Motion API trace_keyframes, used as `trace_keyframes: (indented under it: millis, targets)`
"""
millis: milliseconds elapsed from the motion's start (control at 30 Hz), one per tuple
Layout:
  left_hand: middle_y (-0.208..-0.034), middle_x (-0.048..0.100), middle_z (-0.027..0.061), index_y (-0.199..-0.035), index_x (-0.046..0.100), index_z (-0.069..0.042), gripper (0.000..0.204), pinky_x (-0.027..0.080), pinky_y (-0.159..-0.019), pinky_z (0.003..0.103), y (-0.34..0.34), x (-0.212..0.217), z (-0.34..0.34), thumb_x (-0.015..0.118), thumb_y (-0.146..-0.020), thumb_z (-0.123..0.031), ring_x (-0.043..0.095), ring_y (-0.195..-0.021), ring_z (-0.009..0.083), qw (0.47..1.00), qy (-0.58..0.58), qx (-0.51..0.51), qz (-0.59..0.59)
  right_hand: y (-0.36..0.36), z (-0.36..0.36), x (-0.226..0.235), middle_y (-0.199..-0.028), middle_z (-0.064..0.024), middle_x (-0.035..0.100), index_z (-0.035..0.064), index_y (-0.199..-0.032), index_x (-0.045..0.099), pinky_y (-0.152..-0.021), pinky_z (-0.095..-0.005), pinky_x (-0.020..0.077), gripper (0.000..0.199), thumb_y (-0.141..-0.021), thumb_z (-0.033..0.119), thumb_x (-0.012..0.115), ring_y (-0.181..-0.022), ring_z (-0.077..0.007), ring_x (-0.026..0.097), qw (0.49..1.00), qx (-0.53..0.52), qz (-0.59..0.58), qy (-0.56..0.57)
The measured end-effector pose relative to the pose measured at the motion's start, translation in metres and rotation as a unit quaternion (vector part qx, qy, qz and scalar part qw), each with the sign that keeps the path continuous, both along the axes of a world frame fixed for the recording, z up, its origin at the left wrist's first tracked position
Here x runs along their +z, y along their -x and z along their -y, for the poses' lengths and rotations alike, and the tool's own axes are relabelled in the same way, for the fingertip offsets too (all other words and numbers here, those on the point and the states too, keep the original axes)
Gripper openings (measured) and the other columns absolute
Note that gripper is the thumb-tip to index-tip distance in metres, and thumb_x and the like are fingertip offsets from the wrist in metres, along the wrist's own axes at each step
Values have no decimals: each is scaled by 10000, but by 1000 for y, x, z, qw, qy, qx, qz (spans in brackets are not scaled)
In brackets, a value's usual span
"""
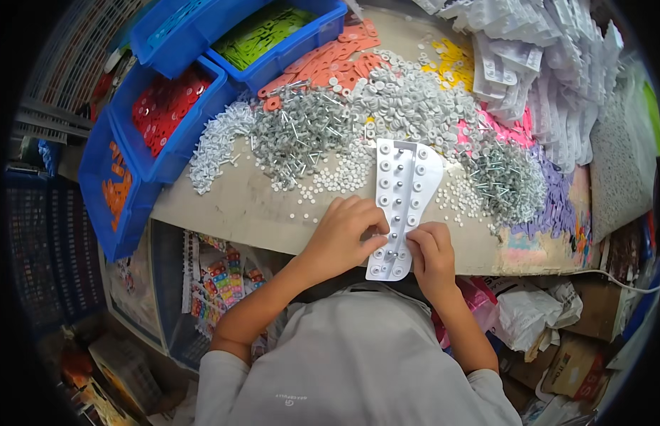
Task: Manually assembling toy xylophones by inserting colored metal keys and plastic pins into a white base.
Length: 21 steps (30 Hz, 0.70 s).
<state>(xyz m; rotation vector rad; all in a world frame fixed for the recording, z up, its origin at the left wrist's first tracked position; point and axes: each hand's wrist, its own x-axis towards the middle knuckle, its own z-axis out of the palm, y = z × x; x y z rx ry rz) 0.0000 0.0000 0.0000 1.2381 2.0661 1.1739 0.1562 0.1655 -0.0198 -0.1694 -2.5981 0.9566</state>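
Observation:
A white plastic tray (pixel 404 192) with rows of round sockets lies on the table's near edge, its lower end hanging over. My left hand (pixel 341 238) rests on its left side, fingers pinched at a socket near the lower end. My right hand (pixel 431 250) grips the tray's lower right edge, thumb close to the same sockets. Several sockets hold small grey pins. Whether a pin sits between my left fingers is hidden.
Heaps of grey nails (pixel 301 131), white washers (pixel 415 99) and small white discs (pixel 344 177) cover the table behind the tray. Blue bins (pixel 174 106) of red, orange and green pieces stand at the left. White trays (pixel 543 64) are stacked at the right.

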Motion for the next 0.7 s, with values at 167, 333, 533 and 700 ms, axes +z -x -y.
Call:
trace_keyframes:
  millis: [167,333,533,700]
  targets:
    - [-827,613,18,-909,704,-73,140,405,-861,355,2,-15,2,781,-793,-73,583,-854,207,994,-74,4,80,2,1,4,-951,-113,594,3,-976,680,-730,-385,508,228,-768,-53,757,-896,-302,600,999,-15,-26,-22]
    - [-884,614,46,-929,702,-55,134,418,-875,367,-9,-23,6,757,-807,-46,585,-887,229,981,-82,80,156,3,4,16,-948,-114,599,0,-975,679,-710,-380,513,242,-754,-52,766,-884,-299,604,998,1,-19,-58]
    - [-1022,603,45,-971,717,-82,179,394,-923,382,-20,6,7,770,-804,-116,562,-1031,256,983,-66,94,-142,3,6,11,-948,-140,600,-16,-976,658,-655,-369,505,229,-780,-94,746,-782,-292,615,999,-14,-29,-36]
    - [-996,582,23,-962,739,-127,189,349,-942,404,-37,-3,2,793,-795,-196,539,-1009,226,987,-26,-15,-155,0,6,1,-942,-144,615,-22,-990,619,-680,-354,514,210,-820,-120,694,-761,-291,615,998,-36,-50,-20]
